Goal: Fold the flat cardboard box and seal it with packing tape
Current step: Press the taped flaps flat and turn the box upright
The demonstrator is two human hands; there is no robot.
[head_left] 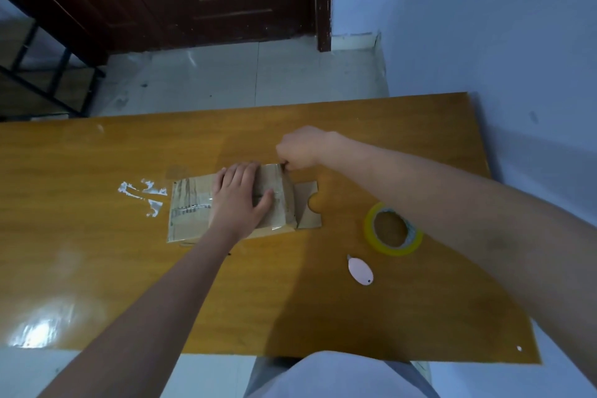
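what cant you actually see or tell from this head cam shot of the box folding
- Middle of the cardboard box: covered by the left hand pressing flat on it.
- What the right hand pinches at the box's far edge: its curled fingers hide it; could be tape or a flap.
- Markings on the box: too blurred to read.
- Blade of the small pink cutter: too small to tell if it is out.
- Loose end of the yellow tape roll: not discernible.

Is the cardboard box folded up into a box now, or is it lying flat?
Lying flat. The cardboard box lies low on the table, the left hand presses on it, and one end flap is spread out beside the right hand.
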